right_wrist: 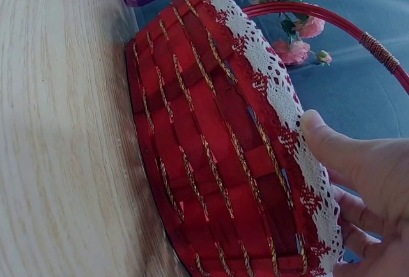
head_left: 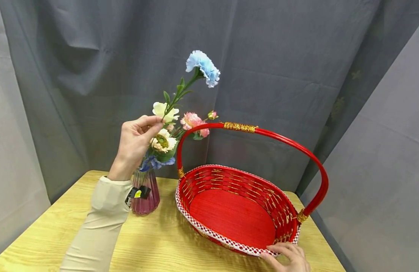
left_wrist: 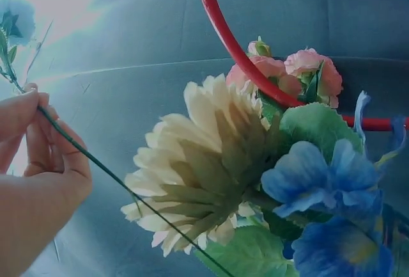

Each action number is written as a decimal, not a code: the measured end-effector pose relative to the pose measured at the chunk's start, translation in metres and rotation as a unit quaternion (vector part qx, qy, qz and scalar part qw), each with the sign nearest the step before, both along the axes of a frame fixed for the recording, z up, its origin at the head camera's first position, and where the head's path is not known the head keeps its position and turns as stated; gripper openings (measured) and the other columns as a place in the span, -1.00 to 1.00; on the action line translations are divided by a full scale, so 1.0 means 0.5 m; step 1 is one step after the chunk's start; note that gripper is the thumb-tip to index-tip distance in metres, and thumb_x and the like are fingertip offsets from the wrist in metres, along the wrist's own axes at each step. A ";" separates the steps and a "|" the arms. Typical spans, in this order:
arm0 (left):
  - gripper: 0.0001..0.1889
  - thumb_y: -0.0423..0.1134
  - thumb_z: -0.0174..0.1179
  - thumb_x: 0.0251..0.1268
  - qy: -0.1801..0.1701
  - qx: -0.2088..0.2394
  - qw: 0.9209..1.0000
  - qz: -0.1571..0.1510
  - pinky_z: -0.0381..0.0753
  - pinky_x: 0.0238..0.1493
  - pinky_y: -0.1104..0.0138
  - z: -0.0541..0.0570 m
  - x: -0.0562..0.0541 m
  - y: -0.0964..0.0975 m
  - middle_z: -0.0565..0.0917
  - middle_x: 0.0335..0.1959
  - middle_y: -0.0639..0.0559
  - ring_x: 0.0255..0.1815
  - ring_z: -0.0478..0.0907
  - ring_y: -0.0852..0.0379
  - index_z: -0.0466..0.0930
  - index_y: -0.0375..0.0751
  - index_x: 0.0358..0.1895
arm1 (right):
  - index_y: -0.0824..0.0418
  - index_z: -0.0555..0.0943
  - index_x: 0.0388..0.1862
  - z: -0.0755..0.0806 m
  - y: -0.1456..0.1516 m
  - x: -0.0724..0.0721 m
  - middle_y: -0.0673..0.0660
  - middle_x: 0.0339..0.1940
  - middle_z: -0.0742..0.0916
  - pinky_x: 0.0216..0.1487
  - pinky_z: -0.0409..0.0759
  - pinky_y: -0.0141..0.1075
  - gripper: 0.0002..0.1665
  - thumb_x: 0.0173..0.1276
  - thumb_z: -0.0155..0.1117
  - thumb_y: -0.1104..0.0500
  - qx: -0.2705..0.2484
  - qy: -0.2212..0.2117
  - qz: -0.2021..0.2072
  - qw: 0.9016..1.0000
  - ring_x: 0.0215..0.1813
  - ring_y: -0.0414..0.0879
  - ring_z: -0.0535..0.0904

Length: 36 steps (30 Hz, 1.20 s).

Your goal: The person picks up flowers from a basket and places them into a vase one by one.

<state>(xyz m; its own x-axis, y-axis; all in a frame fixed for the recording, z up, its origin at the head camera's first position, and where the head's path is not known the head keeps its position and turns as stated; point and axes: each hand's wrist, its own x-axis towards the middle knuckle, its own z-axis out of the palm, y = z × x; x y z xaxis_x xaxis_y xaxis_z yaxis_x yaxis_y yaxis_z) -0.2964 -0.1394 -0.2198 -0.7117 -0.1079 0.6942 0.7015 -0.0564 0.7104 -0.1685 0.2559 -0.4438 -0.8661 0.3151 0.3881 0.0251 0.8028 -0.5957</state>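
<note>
My left hand (head_left: 136, 141) pinches the green stem (left_wrist: 121, 184) of a light-blue carnation (head_left: 202, 68) between thumb and fingertips. The bloom stands above the other flowers, tilted to the right, and the stem's lower end is out of sight among them. Below is a pink-purple ribbed glass vase (head_left: 145, 206) with a cream daisy-like flower (head_left: 163, 141), pink blooms (head_left: 191, 121) and blue petals (left_wrist: 339, 245). My right hand (head_left: 291, 258) grips the near rim of a red woven basket (right_wrist: 192, 110), thumb outside and fingers inside. Nothing lies in the basket.
The basket's tall red handle (head_left: 287, 139) arches up beside the flowers, wrapped in gold at its top. White lace trim (head_left: 209, 230) runs round the rim. Both vase and basket stand on a light wooden table (head_left: 151, 241), with grey curtains (head_left: 270, 75) behind.
</note>
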 end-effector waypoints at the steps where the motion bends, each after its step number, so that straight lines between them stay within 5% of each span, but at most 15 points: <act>1: -0.77 -0.56 0.23 0.23 0.004 0.003 1.000 -0.003 0.53 -0.23 0.53 0.001 0.000 0.000 0.67 -0.35 0.18 -0.31 0.56 0.29 0.58 -0.70 -0.10 | -0.06 0.77 -0.54 0.000 0.000 0.000 -0.06 -0.39 0.73 -0.18 0.49 -0.14 -0.76 -0.18 0.69 -0.03 0.001 -0.003 0.000 1.000 -0.15 -0.03 0.52; 7: -0.83 -0.56 0.24 0.22 0.031 0.026 0.999 -0.023 0.54 -0.20 0.51 0.005 0.001 0.005 0.68 -0.34 0.12 -0.29 0.57 0.26 0.65 -0.62 -0.15 | -0.08 0.76 -0.54 0.002 0.001 0.001 -0.08 -0.38 0.72 -0.19 0.49 -0.16 -0.76 -0.18 0.69 -0.04 0.001 -0.008 0.000 1.000 -0.15 -0.05 0.51; 14: -0.80 -0.63 0.22 0.18 0.040 0.040 0.998 0.002 0.51 -0.26 0.53 -0.005 -0.012 -0.002 0.69 -0.37 0.14 -0.34 0.56 0.27 0.60 -0.69 -0.12 | -0.09 0.77 -0.53 0.003 0.003 0.001 -0.09 -0.37 0.72 -0.19 0.51 -0.18 -0.74 -0.18 0.68 -0.10 0.005 -0.018 0.002 1.000 -0.14 -0.06 0.50; 20: -0.77 -0.65 0.21 0.17 0.040 0.067 0.997 0.021 0.55 -0.25 0.53 -0.015 -0.037 -0.018 0.71 -0.37 0.14 -0.35 0.59 0.29 0.75 -0.34 -0.22 | -0.10 0.77 -0.51 0.003 0.004 0.000 -0.10 -0.36 0.71 -0.18 0.51 -0.19 -0.71 -0.18 0.67 -0.15 0.004 -0.030 0.003 1.000 -0.12 -0.08 0.49; 22: -0.76 -0.64 0.23 0.17 0.034 0.075 0.996 0.032 0.55 -0.26 0.54 -0.018 -0.046 -0.023 0.71 -0.38 0.16 -0.35 0.59 0.30 0.76 -0.29 -0.23 | -0.10 0.77 -0.51 0.003 0.003 -0.001 -0.09 -0.36 0.72 -0.17 0.51 -0.19 -0.72 -0.18 0.67 -0.13 0.003 -0.027 0.001 1.000 -0.12 -0.08 0.49; 26: -0.82 -0.61 0.23 0.19 0.011 0.086 0.995 0.056 0.56 -0.24 0.55 -0.030 -0.061 -0.036 0.72 -0.38 0.19 -0.33 0.61 0.30 0.70 -0.49 -0.14 | -0.09 0.77 -0.51 0.003 0.001 -0.002 -0.08 -0.35 0.72 -0.18 0.51 -0.19 -0.73 -0.18 0.68 -0.10 0.006 -0.022 0.002 1.000 -0.12 -0.07 0.51; 36: -0.83 -0.45 0.31 0.22 -0.042 0.082 0.990 0.108 0.53 -0.26 0.53 -0.073 -0.088 -0.066 0.72 -0.36 0.16 -0.34 0.57 0.29 0.71 -0.42 -0.14 | -0.07 0.78 -0.48 0.002 0.005 -0.003 -0.06 -0.32 0.72 -0.15 0.51 -0.16 -0.69 -0.17 0.66 -0.15 0.003 -0.036 0.009 0.999 -0.10 -0.06 0.49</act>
